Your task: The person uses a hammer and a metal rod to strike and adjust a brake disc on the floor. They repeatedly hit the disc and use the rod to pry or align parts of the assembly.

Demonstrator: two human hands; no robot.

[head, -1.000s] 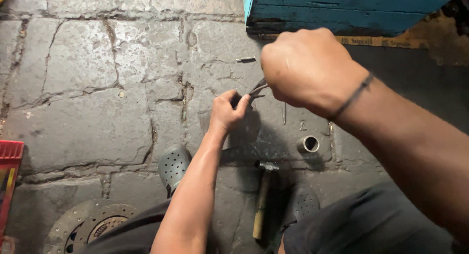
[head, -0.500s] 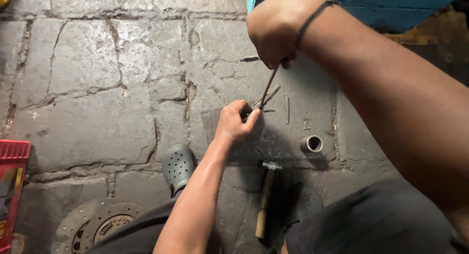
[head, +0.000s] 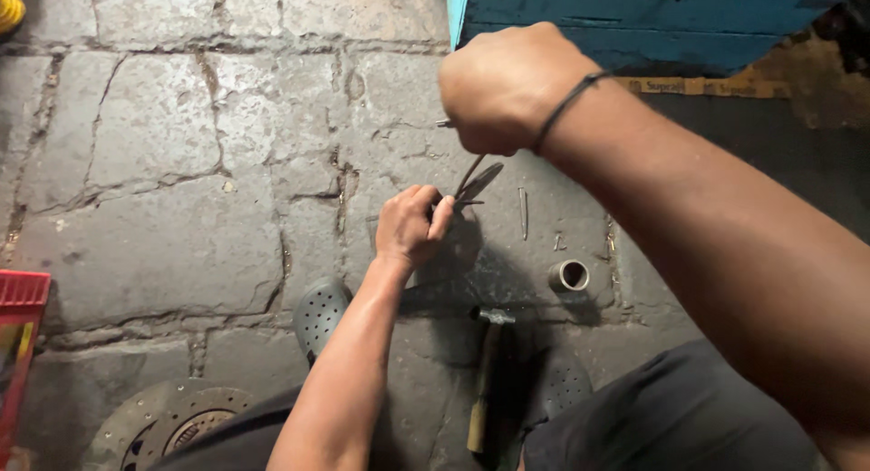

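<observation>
Steel, dark and thin — a pair of pliers (head: 473,183) runs between the two hands, its long axis slanting from the upper right down to the lower left, the nose pointing down toward the left hand (head: 410,226) and the handles rising into the right hand (head: 507,86). The right hand's fingers are curled into a tight fist around those handles, held high, probably so the tool can be squeezed and levered from above. The left hand sits low on the stone floor (head: 163,163), its fingers (head: 441,219) pinched closed right at the plier nose; whatever small piece they steady there is too hidden to tell. Just right of those fingers a thin metal pin (head: 523,213) lies on the floor, lengthwise away from the person, and beyond it stands a short metal ring (head: 568,275), open end up. Below the left fingers a hammer (head: 485,376) rests with its wooden handle toward the person, within easy reach. A grey perforated clog (head: 319,313) sits beside the left forearm, and a round clutch disc (head: 168,426) lies further to the left.
</observation>
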